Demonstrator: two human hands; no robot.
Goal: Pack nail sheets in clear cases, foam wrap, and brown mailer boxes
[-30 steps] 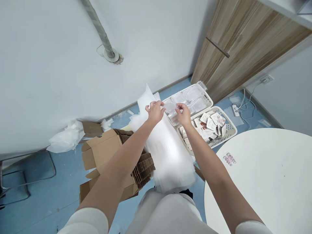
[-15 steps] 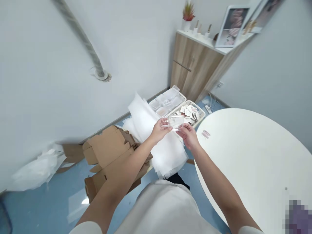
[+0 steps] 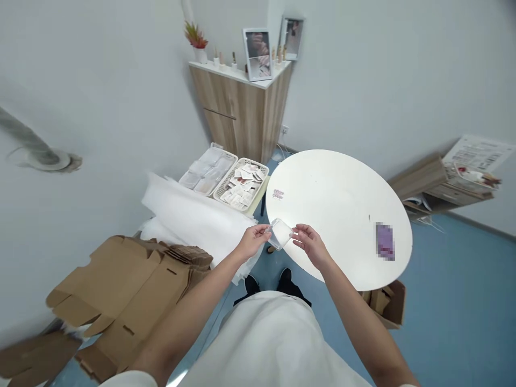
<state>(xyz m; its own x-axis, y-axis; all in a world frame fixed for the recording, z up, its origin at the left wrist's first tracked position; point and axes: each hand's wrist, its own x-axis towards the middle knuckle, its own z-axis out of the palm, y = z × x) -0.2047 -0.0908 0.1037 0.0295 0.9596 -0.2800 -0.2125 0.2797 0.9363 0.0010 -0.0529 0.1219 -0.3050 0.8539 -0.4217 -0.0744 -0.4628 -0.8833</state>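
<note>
A small clear plastic case (image 3: 281,233) is held in the air between my two hands, in front of the round table's near left edge. My left hand (image 3: 255,239) pinches its left side between thumb and fingers. At its right side is my right hand (image 3: 309,242), fingers slightly spread, with the fingertips at the case's edge; whether they grip it is hard to tell. A small pinkish set of pieces (image 3: 278,194) lies on the white round table (image 3: 330,199) beyond the case.
Left of the table are a basket of small cards (image 3: 241,185), a basket of clear cases (image 3: 207,171), white foam sheets (image 3: 193,215) and flattened cardboard (image 3: 116,279). A blurred purple item (image 3: 385,241) lies on the table. Behind stands a wooden cabinet (image 3: 237,113).
The view has swung right, bringing the whole table and a shelf into sight. The case has turned and tilted in my hands, and my right hand's fingers are more spread.
</note>
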